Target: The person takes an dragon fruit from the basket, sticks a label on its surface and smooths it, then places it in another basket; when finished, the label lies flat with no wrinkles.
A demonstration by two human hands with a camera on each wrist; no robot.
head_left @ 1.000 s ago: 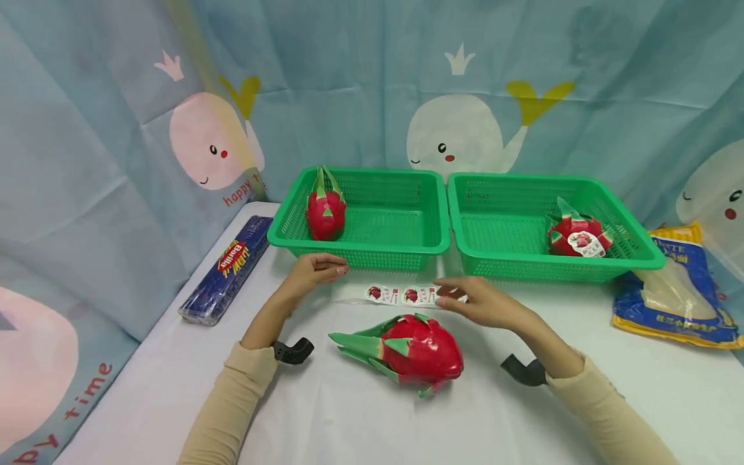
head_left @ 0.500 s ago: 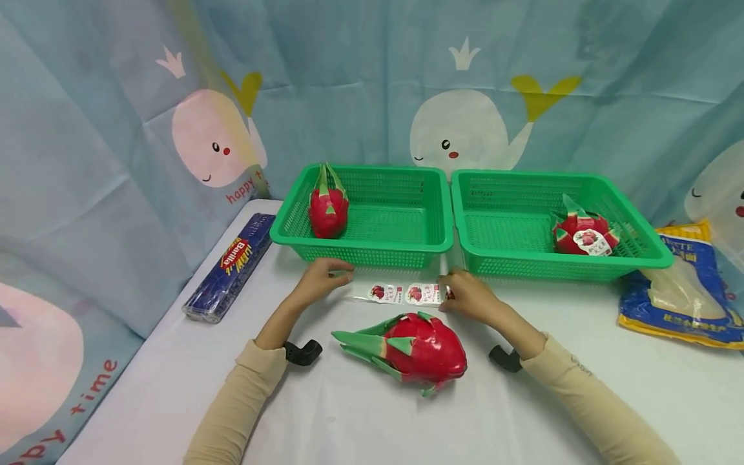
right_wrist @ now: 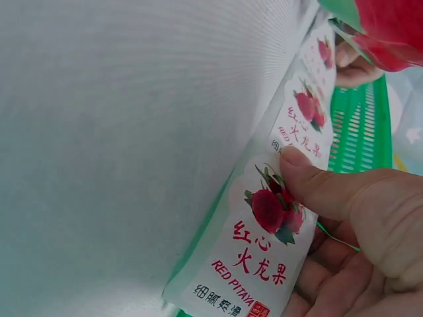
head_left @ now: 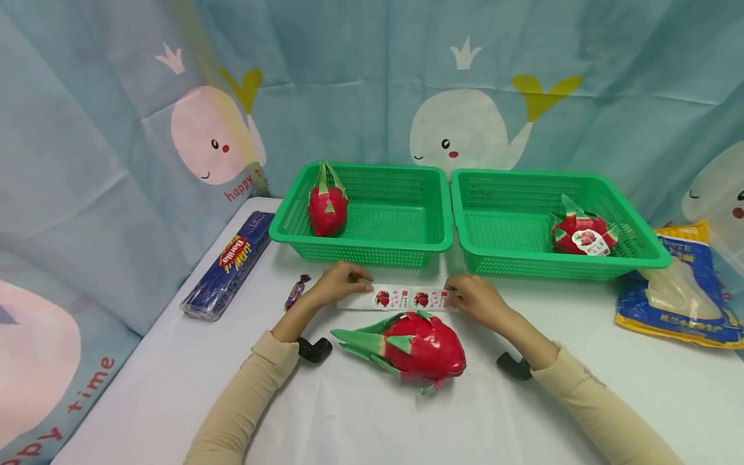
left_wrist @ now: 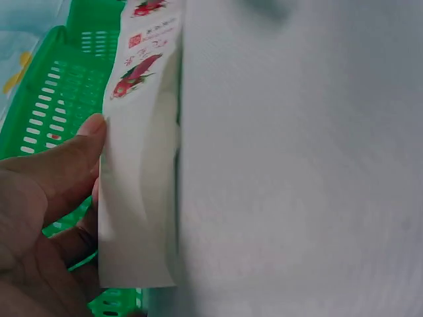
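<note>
A strip of white stickers (head_left: pixel 401 298) printed with red dragon fruit is held between both hands, behind a large dragon fruit (head_left: pixel 427 349) lying on the table. My left hand (head_left: pixel 344 283) pinches the strip's blank left end; in the left wrist view the thumb (left_wrist: pixel 92 125) lies along its edge. My right hand (head_left: pixel 476 298) pinches the other end. In the right wrist view its thumb (right_wrist: pixel 297 162) presses on the printed face, beside a sticker reading "RED PITAYA" (right_wrist: pixel 264 231).
Two green baskets stand behind: the left basket (head_left: pixel 360 248) holds an upright dragon fruit (head_left: pixel 327 210), the right basket (head_left: pixel 558 265) a stickered one (head_left: pixel 581 236). A spaghetti pack (head_left: pixel 229 268) lies left, a small purple-wrapped candy (head_left: pixel 295 292) by the left wrist, a blue-yellow bag (head_left: pixel 677 290) far right.
My left hand has moved right and taken hold of the strip's left end. My right hand has closed on the right end. The strip now faces up flatter, and the purple candy has come into sight.
</note>
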